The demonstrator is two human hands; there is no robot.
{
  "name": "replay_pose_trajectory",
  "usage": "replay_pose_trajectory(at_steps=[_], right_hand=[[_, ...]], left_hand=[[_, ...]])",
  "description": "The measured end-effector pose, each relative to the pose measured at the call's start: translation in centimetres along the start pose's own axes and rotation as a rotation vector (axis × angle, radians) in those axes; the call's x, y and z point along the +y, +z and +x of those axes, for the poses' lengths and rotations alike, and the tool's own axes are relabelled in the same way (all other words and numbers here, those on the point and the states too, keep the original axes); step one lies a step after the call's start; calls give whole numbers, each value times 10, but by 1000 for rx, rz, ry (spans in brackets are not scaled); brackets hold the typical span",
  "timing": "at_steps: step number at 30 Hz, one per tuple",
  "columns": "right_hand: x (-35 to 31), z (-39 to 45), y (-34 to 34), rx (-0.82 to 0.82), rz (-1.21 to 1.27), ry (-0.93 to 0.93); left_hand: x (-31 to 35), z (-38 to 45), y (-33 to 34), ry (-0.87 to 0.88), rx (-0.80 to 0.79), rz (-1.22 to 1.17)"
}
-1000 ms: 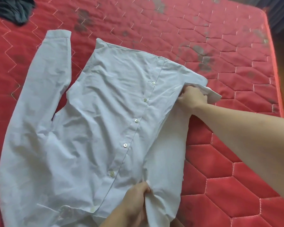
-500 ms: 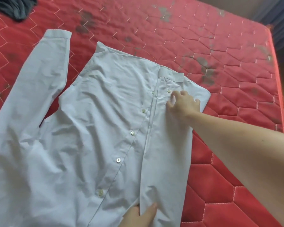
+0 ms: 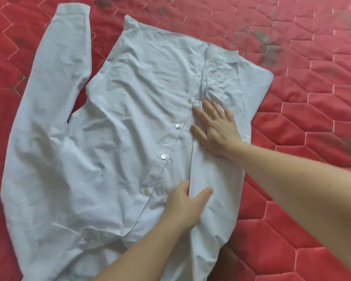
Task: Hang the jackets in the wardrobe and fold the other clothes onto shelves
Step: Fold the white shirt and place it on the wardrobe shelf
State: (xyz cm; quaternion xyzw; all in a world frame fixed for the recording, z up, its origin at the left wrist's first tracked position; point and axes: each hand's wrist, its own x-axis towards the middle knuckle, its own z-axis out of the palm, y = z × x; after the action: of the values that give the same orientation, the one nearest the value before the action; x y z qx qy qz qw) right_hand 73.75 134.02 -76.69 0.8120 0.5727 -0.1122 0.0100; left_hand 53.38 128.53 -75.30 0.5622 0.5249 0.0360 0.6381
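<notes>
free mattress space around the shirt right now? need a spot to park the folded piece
Bare red mattress lies right of the white shirt, between its folded edge and the bed's right side, though the right forearm crosses the lower part. Another strip runs along the top beyond the collar. The left is crowded: the spread sleeve leaves only a wedge beside the body.

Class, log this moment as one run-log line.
stage: folding | shirt: right side folded in, on mattress | right hand: flat, pressing fold | left hand: pinching fold edge

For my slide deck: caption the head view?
Right hand flattens white shirt on red mattress; left hand grips fold.
</notes>
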Motion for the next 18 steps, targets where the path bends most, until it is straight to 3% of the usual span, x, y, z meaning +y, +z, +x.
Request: replay_pose_trajectory(at_steps=[3, 6, 9, 12, 15, 18], right_hand=[[-16, -9, -1, 71, 93, 61], [-29, -59, 3, 252, 285, 111], [-24, -126, 15, 410, 453, 392], [-20, -165, 17, 478, 608, 572], [-28, -165, 5, 353, 770, 762], [-39, -166, 9, 207, 685, 768]], left_hand=[[-10, -20, -4, 49, -154, 17], [-20, -34, -12, 26, -322, -57], [-25, -49, -18, -171, -475, -111], [-33, -60, -22, -224, -582, 14], [-31, -63, -27, -257, -650, -68], [-35, -65, -28, -238, -597, 8]])
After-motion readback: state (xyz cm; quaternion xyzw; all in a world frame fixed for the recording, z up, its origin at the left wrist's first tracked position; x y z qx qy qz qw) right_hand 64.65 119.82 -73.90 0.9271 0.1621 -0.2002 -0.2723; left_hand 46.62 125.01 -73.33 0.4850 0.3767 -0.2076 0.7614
